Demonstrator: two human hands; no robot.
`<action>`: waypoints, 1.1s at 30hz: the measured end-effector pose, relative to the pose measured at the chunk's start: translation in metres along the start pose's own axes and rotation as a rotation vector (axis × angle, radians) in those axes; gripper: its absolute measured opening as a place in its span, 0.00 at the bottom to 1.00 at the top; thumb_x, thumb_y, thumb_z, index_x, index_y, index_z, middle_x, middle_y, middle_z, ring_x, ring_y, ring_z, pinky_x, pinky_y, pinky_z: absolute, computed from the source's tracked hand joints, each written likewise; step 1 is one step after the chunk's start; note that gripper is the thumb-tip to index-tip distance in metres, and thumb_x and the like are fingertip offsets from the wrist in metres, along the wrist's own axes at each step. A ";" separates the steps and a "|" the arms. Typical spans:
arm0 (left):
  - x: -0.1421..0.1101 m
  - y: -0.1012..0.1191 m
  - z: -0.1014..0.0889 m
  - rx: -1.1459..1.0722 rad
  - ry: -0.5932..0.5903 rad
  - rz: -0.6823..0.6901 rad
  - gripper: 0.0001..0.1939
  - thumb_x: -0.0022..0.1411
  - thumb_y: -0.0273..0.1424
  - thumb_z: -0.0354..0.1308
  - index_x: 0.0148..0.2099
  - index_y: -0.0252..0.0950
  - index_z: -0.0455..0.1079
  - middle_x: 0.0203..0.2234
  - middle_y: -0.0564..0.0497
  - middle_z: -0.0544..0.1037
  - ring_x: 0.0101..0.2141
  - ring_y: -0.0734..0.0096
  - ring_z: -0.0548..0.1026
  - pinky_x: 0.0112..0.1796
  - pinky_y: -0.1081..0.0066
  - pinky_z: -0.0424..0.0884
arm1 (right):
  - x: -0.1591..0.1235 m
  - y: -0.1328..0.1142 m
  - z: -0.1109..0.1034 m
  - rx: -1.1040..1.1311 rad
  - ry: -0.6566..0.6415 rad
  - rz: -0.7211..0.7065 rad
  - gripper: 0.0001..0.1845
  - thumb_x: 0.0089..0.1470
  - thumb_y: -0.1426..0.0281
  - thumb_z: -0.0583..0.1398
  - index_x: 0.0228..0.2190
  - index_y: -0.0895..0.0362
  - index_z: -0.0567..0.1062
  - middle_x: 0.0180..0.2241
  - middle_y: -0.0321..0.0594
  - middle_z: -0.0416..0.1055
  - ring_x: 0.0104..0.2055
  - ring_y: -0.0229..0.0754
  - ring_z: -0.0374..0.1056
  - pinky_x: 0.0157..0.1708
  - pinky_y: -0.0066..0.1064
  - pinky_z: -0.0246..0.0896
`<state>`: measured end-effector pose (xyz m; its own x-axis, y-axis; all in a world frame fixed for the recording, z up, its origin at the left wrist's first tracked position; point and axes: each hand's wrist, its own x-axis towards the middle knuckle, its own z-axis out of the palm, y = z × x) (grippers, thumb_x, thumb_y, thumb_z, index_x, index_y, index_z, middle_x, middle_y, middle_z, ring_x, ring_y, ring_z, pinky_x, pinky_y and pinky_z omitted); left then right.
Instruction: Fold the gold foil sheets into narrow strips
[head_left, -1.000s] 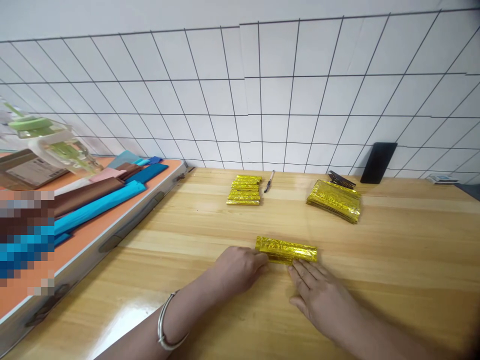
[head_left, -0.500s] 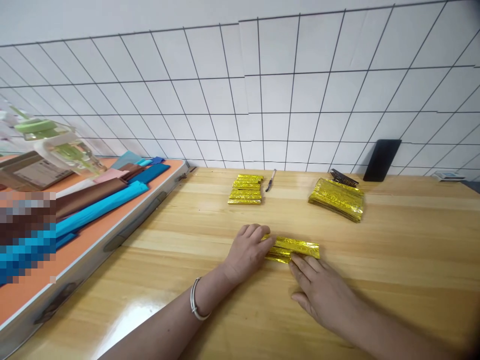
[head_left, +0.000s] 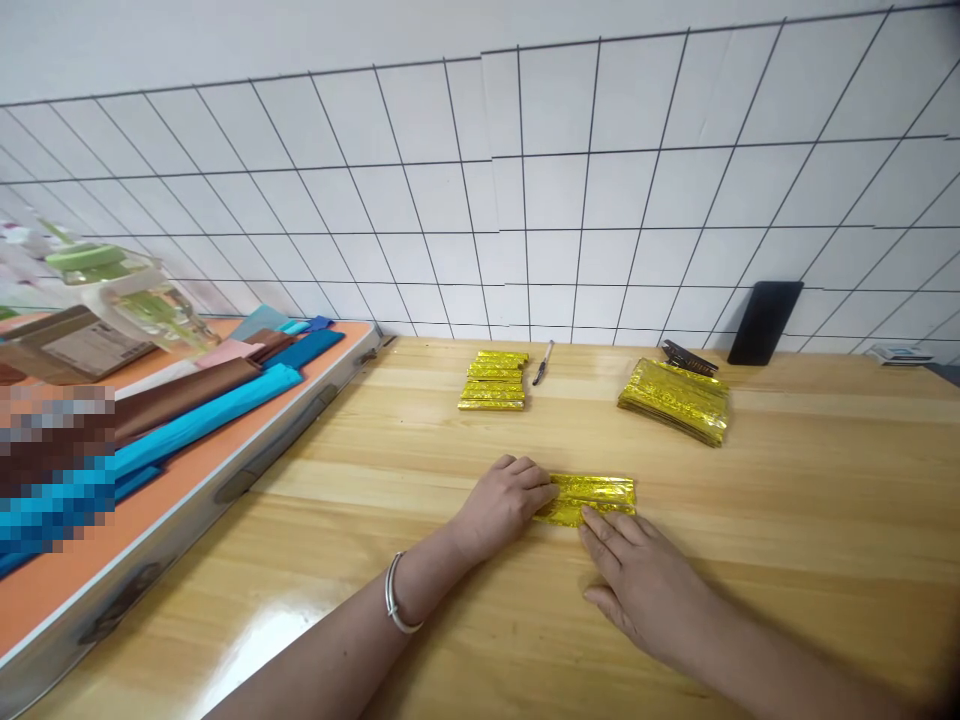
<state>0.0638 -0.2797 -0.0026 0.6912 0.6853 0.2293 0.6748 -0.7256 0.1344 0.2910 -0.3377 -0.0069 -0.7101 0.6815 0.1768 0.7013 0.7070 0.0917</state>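
Note:
A strip of shiny gold foil paper (head_left: 592, 490) lies on the wooden table in front of me, with a crease or seam running along its length. My left hand (head_left: 504, 508), a silver bangle on its wrist, has its fingers curled over the strip's left end, hiding that part. Stretched out flat, my right hand (head_left: 645, 575) presses its fingertips on the strip's lower right edge. Farther back sit a small group of folded gold foil pieces (head_left: 493, 382) and, to the right, a thicker stack of gold foil sheets (head_left: 675, 400).
A pen (head_left: 544, 363) lies beside the folded pieces. Behind the stack are a dark hair clip (head_left: 688, 357) and a black phone-like slab (head_left: 765, 322) leaning on the tiled wall. At left, an orange-topped surface (head_left: 217, 440) holds coloured paper rolls, a cardboard box and a green-lidded bottle.
The gold strip's two bands now lie straighter and closer together. My left hand has shifted slightly right and down; my right hand is nearly still. The view moved a little.

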 end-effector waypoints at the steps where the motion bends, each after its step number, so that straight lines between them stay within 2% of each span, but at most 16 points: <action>1: 0.000 -0.001 0.001 -0.008 -0.002 -0.002 0.12 0.65 0.28 0.47 0.48 0.40 0.68 0.38 0.49 0.73 0.40 0.68 0.66 0.40 0.67 0.58 | 0.000 0.000 0.000 -0.001 0.001 0.001 0.28 0.57 0.54 0.50 0.50 0.60 0.70 0.52 0.45 0.66 0.51 0.49 0.59 0.49 0.40 0.53; 18: -0.001 -0.011 0.004 -0.075 0.003 0.044 0.15 0.63 0.23 0.47 0.50 0.37 0.67 0.41 0.47 0.74 0.42 0.70 0.68 0.44 0.69 0.64 | 0.000 0.002 0.000 -0.009 -0.016 -0.020 0.28 0.57 0.55 0.50 0.50 0.61 0.69 0.53 0.46 0.65 0.51 0.50 0.60 0.49 0.41 0.53; 22: -0.001 -0.011 -0.002 -0.086 -0.027 0.050 0.15 0.63 0.23 0.46 0.50 0.37 0.66 0.42 0.48 0.73 0.43 0.70 0.68 0.44 0.68 0.64 | -0.001 0.001 0.000 -0.010 -0.029 -0.018 0.28 0.58 0.55 0.50 0.51 0.61 0.69 0.53 0.47 0.65 0.52 0.51 0.59 0.49 0.42 0.53; 28: -0.002 0.010 -0.017 -0.014 -0.083 -0.020 0.13 0.64 0.32 0.47 0.48 0.36 0.67 0.43 0.47 0.73 0.44 0.66 0.70 0.47 0.65 0.63 | -0.001 0.001 -0.002 0.006 -0.030 -0.011 0.28 0.58 0.55 0.50 0.51 0.61 0.69 0.52 0.47 0.66 0.52 0.50 0.59 0.49 0.41 0.52; 30: -0.004 0.020 -0.015 0.049 -0.084 -0.041 0.16 0.64 0.36 0.46 0.49 0.33 0.66 0.44 0.43 0.73 0.45 0.62 0.70 0.49 0.62 0.61 | -0.001 0.001 -0.002 0.006 -0.019 -0.009 0.28 0.58 0.55 0.49 0.50 0.60 0.69 0.53 0.46 0.66 0.52 0.50 0.58 0.50 0.41 0.52; 33: -0.009 0.030 -0.003 0.148 -0.084 -0.069 0.26 0.63 0.42 0.45 0.55 0.27 0.61 0.51 0.36 0.67 0.52 0.55 0.64 0.54 0.59 0.54 | -0.001 0.001 -0.003 0.010 -0.023 -0.012 0.28 0.58 0.55 0.49 0.50 0.61 0.69 0.52 0.47 0.66 0.52 0.50 0.59 0.50 0.42 0.52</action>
<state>0.0770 -0.3084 0.0025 0.6570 0.7404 0.1421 0.7478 -0.6639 0.0018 0.2926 -0.3380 -0.0040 -0.7199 0.6769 0.1532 0.6921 0.7169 0.0842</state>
